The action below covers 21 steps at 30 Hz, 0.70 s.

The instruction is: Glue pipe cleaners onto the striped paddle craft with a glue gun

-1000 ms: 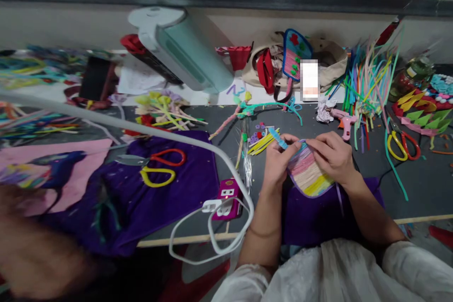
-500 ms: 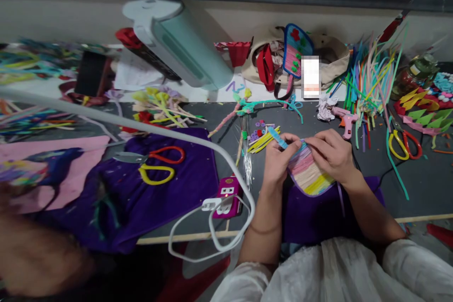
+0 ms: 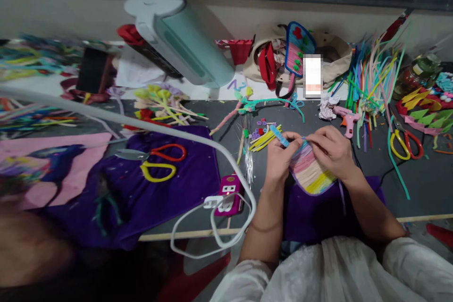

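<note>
A: How'd the grip look?

B: L hand (image 3: 281, 158) was narrow, thumb + fingers pinching the striped panel (image 3: 313, 177) at its upper L edge, w/ a blue strip (image 3: 279, 136) poking out past them. R hand (image 3: 331, 151) pinched the upper edge too, just beside it. Exact fingertip contact: hidden, couldn't tell.

A: And the panel's spot?

B: Btwn both hands, over the purple cloth (image 3: 314, 219); couldn't tell if it touched. A thin strand (image 3: 342, 198) hung by its R side.

A: Risks?

B: Strand could've snagged on the R wrist & tugged the edge out of line. Pinching too hard might've bent the rim; too loose, and the stripes might've shifted.

A: Farther out?

B: Yellow stems (image 3: 265, 138) lay near the L hand on the dark surface (image 3: 375, 165); a sweep could've scattered 'em. Pink glue gun (image 3: 348, 120) sat beyond the R hand: burn risk if hot, temp unknown. The white cable (image 3: 231, 160) looped near the L forearm, so an elbow bump could've yanked the power strip (image 3: 230, 193).
</note>
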Motion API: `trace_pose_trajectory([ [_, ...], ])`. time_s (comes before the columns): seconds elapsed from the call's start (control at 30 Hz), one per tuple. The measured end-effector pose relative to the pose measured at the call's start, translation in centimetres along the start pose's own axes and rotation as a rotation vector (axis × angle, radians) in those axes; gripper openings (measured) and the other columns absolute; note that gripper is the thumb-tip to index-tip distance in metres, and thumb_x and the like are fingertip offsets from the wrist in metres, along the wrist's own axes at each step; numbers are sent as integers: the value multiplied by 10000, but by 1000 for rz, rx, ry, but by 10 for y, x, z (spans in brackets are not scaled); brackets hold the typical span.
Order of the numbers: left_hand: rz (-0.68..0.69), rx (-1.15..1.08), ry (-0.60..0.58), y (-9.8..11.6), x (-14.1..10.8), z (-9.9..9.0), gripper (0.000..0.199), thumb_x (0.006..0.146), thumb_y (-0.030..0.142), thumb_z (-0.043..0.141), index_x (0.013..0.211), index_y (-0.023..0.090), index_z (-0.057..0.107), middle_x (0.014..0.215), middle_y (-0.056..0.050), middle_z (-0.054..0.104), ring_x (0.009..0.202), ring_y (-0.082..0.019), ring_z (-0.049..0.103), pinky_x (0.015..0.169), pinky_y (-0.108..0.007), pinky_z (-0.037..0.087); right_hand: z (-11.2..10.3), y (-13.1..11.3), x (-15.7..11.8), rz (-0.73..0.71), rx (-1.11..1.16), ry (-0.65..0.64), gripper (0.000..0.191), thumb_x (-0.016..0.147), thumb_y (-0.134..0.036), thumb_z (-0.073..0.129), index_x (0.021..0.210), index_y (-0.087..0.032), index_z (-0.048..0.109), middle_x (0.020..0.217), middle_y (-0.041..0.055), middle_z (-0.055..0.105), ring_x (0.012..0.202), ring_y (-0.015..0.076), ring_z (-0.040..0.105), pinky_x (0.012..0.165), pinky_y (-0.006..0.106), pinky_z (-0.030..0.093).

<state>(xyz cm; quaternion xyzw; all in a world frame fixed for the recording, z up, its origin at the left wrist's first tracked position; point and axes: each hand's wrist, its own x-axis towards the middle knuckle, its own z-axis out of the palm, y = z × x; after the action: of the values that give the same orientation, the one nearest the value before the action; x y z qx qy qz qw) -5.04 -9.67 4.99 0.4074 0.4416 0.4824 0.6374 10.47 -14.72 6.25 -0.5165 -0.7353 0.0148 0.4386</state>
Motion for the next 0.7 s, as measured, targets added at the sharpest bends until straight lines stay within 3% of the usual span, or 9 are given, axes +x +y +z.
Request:
trace_pose_trajectory([
  [0.17, -4, -7, -3, -4, 4, -2, 142, 607, 291, 795, 653, 181, 716, 633, 26, 620, 594, -97, 508, 610, -225, 420, 3, 10, 1, 251, 259, 26, 101, 974, -266, 667, 963, -231, 761, 897, 35, 730, 859, 180, 654, 772, 327, 495],
  [0.37, -4, 10, -27, -9, 11, -2, 175, 599, 311, 807, 654, 181, 704, 630, 25, 618, 586, -104, 505, 595, -230, 419, 12, 24, 5, 607, 622, -85, 239, 893, -426, 710, 818, -202, 742, 758, 6, 697, 685, 145, 566, 648, 289, 425],
  [0.57, 9, -33, -27, -14, 17, 1, 163, 584, 270, 823, 644, 174, 705, 646, 21, 633, 612, -103, 523, 611, -219, 422, 17, 33, 16, 637, 768, -164, 277, 792, -461, 766, 787, -186, 726, 699, -20, 659, 632, 118, 521, 623, 266, 389],
  [0.7, 0, -66, -15, -13, 20, 4, 171, 566, 243, 834, 627, 165, 694, 625, 21, 625, 594, -100, 530, 599, -217, 425, 14, 38, 15, 620, 738, -130, 276, 787, -456, 767, 844, -189, 729, 729, -17, 687, 653, 122, 559, 629, 261, 417],
])
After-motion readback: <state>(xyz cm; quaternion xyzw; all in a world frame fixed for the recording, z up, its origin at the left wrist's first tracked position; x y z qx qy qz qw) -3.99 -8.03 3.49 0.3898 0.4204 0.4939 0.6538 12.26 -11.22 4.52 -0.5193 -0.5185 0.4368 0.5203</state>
